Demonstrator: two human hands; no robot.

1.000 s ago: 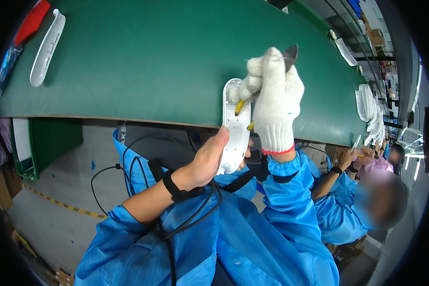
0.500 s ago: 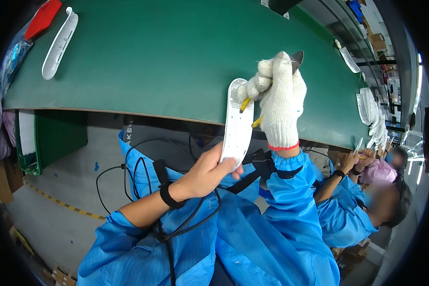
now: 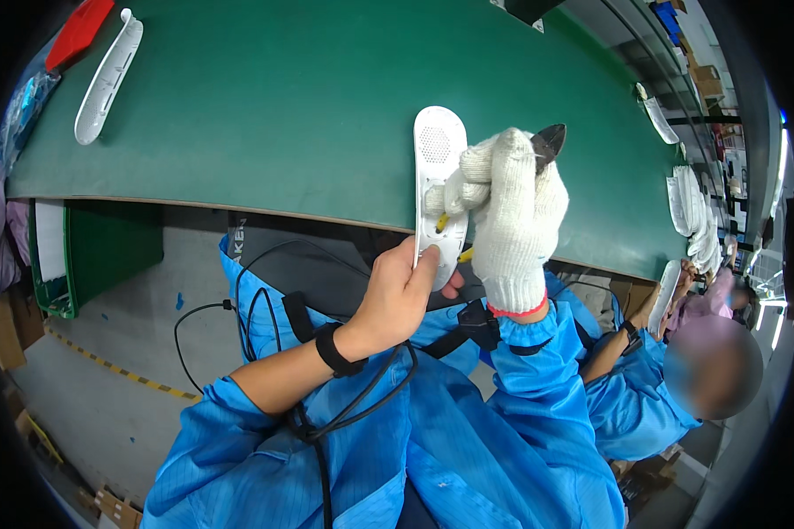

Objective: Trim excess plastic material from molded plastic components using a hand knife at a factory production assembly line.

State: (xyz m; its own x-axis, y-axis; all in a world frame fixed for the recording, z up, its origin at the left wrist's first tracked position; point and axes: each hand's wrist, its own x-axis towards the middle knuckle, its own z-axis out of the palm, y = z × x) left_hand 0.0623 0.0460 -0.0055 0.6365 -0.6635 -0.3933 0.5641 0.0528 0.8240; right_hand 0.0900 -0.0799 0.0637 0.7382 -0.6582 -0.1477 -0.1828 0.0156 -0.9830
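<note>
The bare left hand [image 3: 406, 295] grips the lower end of a long white plastic shell [image 3: 438, 189], fingers wrapped round its bottom edge, and holds it upright over the near edge of the green conveyor belt [image 3: 282, 106], its top end with a patch of small holes pointing away from the person. The right hand [image 3: 512, 220], in a white knit glove, is clenched round a pair of cutters [image 3: 549, 139] — the dark jaw tips poke out above the knuckles and a bit of yellow handle shows below the glove, right against the shell's lower half. The step in hand looks like trimming or picking at something small on that lower half; whether the tool's working end is actually on the plastic cannot be told, since the glove covers the contact. The next move seems to call for a steady left grip and a small, careful motion of the gloved hand, because the work spot sits close to the bare fingertips. Another white shell [image 3: 106, 75] lies on the belt at the far left beside a red piece [image 3: 78, 33], and a co-worker in a blue coat [image 3: 631, 388] sits on the right — well apart from the work.
</note>
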